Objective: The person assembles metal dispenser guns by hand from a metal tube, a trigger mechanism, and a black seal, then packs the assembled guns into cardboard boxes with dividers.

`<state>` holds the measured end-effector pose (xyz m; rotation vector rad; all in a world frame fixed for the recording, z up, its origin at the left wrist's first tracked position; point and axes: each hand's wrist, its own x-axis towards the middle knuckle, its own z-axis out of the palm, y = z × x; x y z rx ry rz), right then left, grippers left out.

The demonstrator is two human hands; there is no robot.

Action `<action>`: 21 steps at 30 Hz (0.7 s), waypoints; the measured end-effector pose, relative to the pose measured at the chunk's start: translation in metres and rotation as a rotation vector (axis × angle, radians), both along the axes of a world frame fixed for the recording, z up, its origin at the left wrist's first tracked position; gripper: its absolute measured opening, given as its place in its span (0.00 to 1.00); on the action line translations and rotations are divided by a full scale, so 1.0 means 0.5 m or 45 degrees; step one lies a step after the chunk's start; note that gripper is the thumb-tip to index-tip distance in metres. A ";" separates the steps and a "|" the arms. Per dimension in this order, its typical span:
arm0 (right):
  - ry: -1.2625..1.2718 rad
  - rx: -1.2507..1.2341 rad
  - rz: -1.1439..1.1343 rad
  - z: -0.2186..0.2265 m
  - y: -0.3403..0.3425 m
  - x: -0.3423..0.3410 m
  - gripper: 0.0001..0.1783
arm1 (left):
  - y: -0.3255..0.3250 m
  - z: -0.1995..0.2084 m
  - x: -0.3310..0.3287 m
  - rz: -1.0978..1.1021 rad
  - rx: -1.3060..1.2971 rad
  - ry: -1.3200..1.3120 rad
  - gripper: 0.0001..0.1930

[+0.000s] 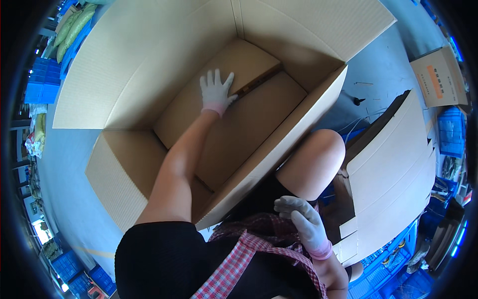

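Note:
A large open cardboard box stands before me with its flaps spread. Two brown cartons lie side by side inside it, a far carton and a near carton, with a narrow dark gap between them. My left hand, in a white glove with a pink cuff, rests palm down on the far carton beside that gap, fingers spread. Gloved the same way, my right hand is held up in front of my body by my bent knee. Its fingers are stretched and slightly bent, and nothing shows in it.
A flattened cardboard sheet leans at the right over blue crates. Farther right stands another printed carton. A small black object lies on the floor. Blue bins and green sacks are stacked at the left.

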<state>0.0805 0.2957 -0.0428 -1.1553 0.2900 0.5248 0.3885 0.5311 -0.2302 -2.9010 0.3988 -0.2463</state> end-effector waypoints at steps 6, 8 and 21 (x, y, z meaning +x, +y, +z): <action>0.134 -0.026 -0.152 -0.006 -0.002 -0.009 0.21 | 0.022 -0.106 0.007 -0.167 -0.239 0.080 0.31; 0.102 -0.036 -0.111 -0.015 0.003 -0.010 0.21 | 0.045 -0.114 0.010 -0.267 -0.346 0.094 0.31; -0.010 0.003 -0.063 -0.043 0.000 -0.030 0.20 | 0.169 -0.080 -0.038 -0.629 -0.203 0.202 0.28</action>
